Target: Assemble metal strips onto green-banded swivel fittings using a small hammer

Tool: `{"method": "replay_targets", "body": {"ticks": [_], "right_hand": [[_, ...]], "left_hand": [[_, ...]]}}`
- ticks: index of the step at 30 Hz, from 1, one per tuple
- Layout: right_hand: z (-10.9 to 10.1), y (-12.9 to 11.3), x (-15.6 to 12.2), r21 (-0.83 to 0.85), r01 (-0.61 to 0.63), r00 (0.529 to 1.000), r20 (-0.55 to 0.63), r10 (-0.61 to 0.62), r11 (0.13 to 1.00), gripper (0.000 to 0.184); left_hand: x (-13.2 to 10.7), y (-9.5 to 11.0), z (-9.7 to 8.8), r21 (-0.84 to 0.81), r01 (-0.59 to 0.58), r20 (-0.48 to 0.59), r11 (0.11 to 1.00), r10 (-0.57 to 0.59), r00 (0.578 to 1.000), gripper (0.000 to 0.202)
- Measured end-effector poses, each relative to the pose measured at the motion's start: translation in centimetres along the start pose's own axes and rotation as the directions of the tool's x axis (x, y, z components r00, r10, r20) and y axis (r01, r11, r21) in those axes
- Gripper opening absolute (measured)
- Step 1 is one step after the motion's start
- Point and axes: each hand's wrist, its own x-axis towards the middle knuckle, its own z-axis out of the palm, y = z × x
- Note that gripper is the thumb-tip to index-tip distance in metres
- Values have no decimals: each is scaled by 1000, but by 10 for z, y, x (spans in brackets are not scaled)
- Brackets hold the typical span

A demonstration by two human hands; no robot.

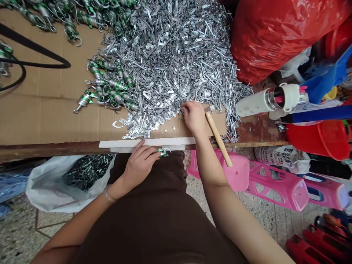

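My left hand [140,161] is at the front edge of the table, its fingers closed on a small green and silver hooked metal fitting [164,152]. The fitting's curved hook sticks out to the right of the fingertips. My right hand [194,116] rests at the near edge of a heap of small metal plates and pins [176,62]. Its fingers are bent together, and what they hold, if anything, is hidden. Just right of that hand lies a hammer [218,137], its wooden handle jutting over the table edge.
Green and silver fittings [110,84] are piled left of the heap on cardboard [49,110]. A red bag [280,33] and a pale bottle [255,102] stand right. Below are a white sack [44,183] and pink stools [277,183]. A black cable [41,47] hangs left.
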Motion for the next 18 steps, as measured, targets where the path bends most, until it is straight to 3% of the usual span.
{"method": "replay_targets", "body": {"ticks": [6, 14, 16, 18], "right_hand": [[-1, 5, -10, 67, -44, 995, -88, 50, 997, 18], [1, -4, 6, 5, 4, 1000, 28, -5, 1000, 13], [-2, -2, 9, 71, -28, 999, -38, 31, 997, 13], [-7, 1, 4, 253, -63, 984, -146, 103, 965, 11]], "left_hand": [[-1, 0, 2, 4, 11, -5, 1000, -11, 1000, 11], [-1, -1, 1, 14, 10, 13, 1000, -10, 1000, 11], [-1, 0, 2, 17, 22, 13, 1000, -22, 1000, 12], [-2, 1, 2, 13, 29, 9, 999, -29, 1000, 13]]}}
